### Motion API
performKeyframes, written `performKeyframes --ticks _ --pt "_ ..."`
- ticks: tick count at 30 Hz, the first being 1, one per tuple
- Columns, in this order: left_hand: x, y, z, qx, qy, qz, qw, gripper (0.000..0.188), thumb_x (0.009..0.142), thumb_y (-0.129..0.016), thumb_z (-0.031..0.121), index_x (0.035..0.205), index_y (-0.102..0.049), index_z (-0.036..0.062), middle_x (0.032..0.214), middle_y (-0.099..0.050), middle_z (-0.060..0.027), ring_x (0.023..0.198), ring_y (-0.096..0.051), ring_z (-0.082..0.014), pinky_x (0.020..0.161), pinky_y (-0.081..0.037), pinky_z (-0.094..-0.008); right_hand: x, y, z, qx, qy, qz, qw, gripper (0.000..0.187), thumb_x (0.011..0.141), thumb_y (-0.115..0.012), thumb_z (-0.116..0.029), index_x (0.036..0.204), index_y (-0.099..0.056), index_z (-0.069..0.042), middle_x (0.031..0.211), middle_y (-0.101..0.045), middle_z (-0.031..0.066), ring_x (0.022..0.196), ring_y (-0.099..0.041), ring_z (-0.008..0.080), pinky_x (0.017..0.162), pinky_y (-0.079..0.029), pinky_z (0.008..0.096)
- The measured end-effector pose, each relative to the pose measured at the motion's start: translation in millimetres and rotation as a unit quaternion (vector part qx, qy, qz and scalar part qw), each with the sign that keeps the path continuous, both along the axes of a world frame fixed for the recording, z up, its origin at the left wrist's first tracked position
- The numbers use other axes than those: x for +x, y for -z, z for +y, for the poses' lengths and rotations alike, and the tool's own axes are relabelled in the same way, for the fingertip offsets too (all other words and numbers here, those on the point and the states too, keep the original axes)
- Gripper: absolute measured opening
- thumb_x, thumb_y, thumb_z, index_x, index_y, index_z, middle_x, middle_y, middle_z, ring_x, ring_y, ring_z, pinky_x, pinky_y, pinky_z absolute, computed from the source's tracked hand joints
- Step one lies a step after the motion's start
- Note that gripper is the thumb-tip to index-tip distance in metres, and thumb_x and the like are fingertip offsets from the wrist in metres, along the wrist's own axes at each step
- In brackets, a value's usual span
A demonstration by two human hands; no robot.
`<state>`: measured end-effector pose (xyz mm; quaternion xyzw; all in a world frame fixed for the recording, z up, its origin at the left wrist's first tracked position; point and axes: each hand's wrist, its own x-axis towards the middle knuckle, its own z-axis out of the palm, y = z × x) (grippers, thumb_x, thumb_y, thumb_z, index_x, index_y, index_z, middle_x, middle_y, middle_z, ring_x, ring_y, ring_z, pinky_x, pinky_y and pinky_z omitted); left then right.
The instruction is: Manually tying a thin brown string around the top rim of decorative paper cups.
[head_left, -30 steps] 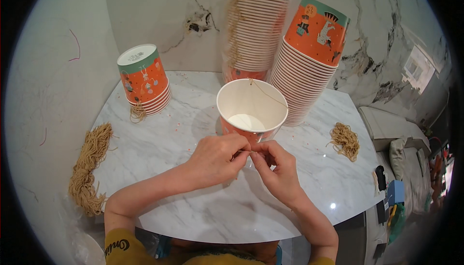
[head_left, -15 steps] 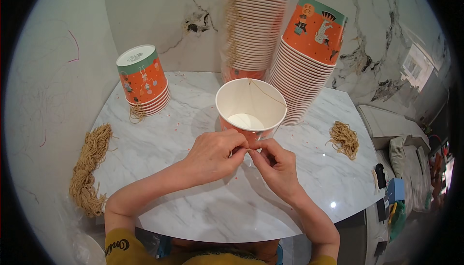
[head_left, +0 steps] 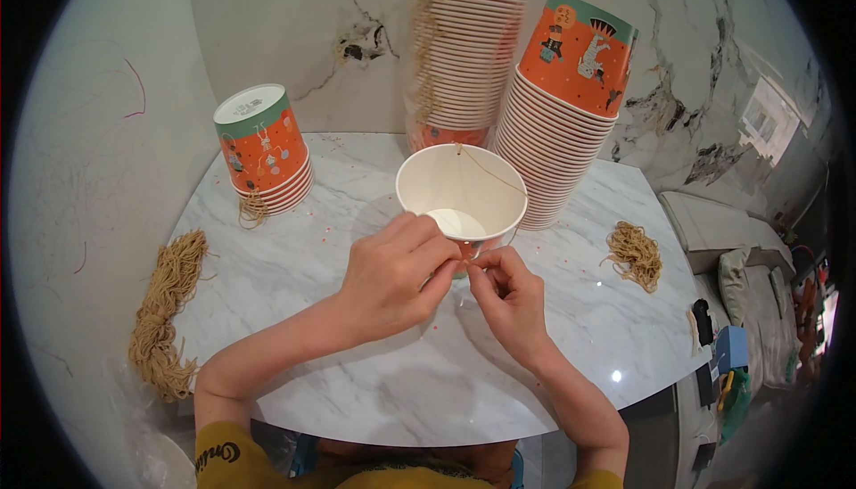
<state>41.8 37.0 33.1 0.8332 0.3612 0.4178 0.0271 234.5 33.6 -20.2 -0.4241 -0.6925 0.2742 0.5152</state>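
Observation:
A paper bucket [head_left: 419, 181], white inside and orange outside, stands upright with its mouth up in the middle of the table. A thin tan string [head_left: 486, 171] passes through a hole at its far rim and runs over the right side of the rim, down toward my right hand. Just in front of the bucket, my left hand [head_left: 397, 271] is closed in a pinch. My right hand [head_left: 510, 297] pinches close beside it, fingertips almost meeting. Both seem to grip the string's end, which is mostly hidden by the fingers.
Tall bucket stacks [head_left: 557, 146] rise behind, one in clear plastic [head_left: 464, 52]. A short upside-down stack [head_left: 259, 146] stands at the left with string beside it. A long string bundle [head_left: 165, 315] lies at the left edge, a smaller bundle [head_left: 635, 257] at the right. Marble table [head_left: 357, 400] curves near me.
My left hand has risen and turned slightly, its knuckles now higher against the bucket's front. My right hand has lifted a little, still pinching. The bucket has hardly moved.

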Motion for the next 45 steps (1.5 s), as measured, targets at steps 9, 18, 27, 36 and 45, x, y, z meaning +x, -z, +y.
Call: performKeyframes --ticks 9,18,27,36,45 --pt "-2.8 -1.7 31.3 0.101 0.013 0.082 0.991 0.025 0.074 -0.072 0.006 0.099 -0.067 0.0063 0.1 -0.062 -0.0084 0.098 -0.059 -0.0275 0.084 -0.045 -0.0407 -2.6 8.7 3.6 -0.05 -0.02 0.106 0.993 0.008 0.098 -0.06 -0.007 0.096 -0.055 -0.001 0.082 -0.064 0.0016 0.064 -0.06 0.0054 0.054 -0.047 0.0206" --pt "12.4 0.8 32.1 0.009 0.051 0.094 0.994 0.02 0.079 -0.067 0.004 0.1 -0.067 0.0045 0.091 -0.064 -0.0084 0.089 -0.062 -0.0278 0.073 -0.051 -0.0395 -1.3 8.8 6.5 -0.049 -0.01 0.104 0.993 0.008 0.101 -0.056 -0.01 0.1 -0.053 -0.003 0.089 -0.066 0.0028 0.072 -0.067 0.0085 0.052 -0.047 0.0202" --pt "17.3 -1.7 27.3 -0.038 0.062 0.071 0.995 0.014 0.083 -0.065 0.009 0.095 -0.065 0.003 0.086 -0.063 -0.0102 0.087 -0.063 -0.0296 0.071 -0.052 -0.0427 -2.3 4.2 4.0 -0.091 -0.02 0.17 0.981 0.008 0.101 -0.057 -0.009 0.1 -0.051 -0.003 0.09 -0.066 0.004 0.072 -0.068 0.0092 0.052 -0.048 0.02" --pt "20.8 -0.7 27.8 -0.041 0.059 0.059 0.996 0.019 0.08 -0.065 0.004 0.098 -0.067 0.0014 0.087 -0.063 -0.0108 0.082 -0.063 -0.0288 0.069 -0.051 -0.0402 -3.9 3.4 4.6 -0.1 -0.014 0.167 0.981 0.008 0.101 -0.057 -0.009 0.1 -0.051 -0.003 0.089 -0.066 0.0042 0.071 -0.067 0.0089 0.051 -0.049 0.0205" --pt "21.7 -2.7 28.3 -0.053 0.061 0.056 0.995 0.017 0.083 -0.065 0.006 0.098 -0.067 0.0005 0.086 -0.065 -0.0116 0.08 -0.065 -0.0293 0.068 -0.051 -0.0395 -3.6 6.3 7.9 -0.064 -0.011 0.148 0.987 0.009 0.1 -0.058 -0.008 0.098 -0.052 -0.002 0.082 -0.065 0.0031 0.066 -0.065 0.008 0.051 -0.049 0.0209"
